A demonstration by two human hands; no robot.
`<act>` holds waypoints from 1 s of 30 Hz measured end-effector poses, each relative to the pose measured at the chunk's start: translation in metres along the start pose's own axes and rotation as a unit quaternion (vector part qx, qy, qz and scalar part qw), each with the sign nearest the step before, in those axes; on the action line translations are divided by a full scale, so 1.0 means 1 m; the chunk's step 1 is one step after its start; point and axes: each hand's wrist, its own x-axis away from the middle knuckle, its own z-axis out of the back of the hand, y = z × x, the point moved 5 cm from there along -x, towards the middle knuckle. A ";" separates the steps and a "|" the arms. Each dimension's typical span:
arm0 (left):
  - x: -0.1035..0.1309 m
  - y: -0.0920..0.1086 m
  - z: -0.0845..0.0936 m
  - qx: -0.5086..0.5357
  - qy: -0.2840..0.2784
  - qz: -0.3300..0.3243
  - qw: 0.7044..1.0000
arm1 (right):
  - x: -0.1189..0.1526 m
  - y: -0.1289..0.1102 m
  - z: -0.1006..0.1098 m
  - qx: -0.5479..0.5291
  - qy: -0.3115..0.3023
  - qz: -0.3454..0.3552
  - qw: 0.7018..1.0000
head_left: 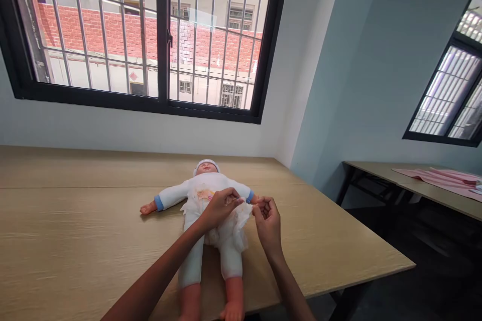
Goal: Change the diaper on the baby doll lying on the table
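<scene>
Both hands, left (pixel 221 206) and right (pixel 268 220), pinch the edge of a thin white diaper (pixel 238 221) at the doll's hip. The doll (pixel 211 185) lies face up on the wooden surface (pixel 94 230), beneath a barred window (pixel 165 35); pink cloth (pixel 444 179) covers part of another table (pixel 352 166) off to the right.

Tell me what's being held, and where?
The ruffled white piece at the doll's waist: the right hand pinches its outer edge; whether the left hand grips it, I can't tell.
</scene>
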 end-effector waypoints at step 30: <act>0.030 -0.004 0.007 -0.496 -0.189 -0.045 0.846 | 0.137 -0.058 0.038 0.020 0.251 0.196 0.948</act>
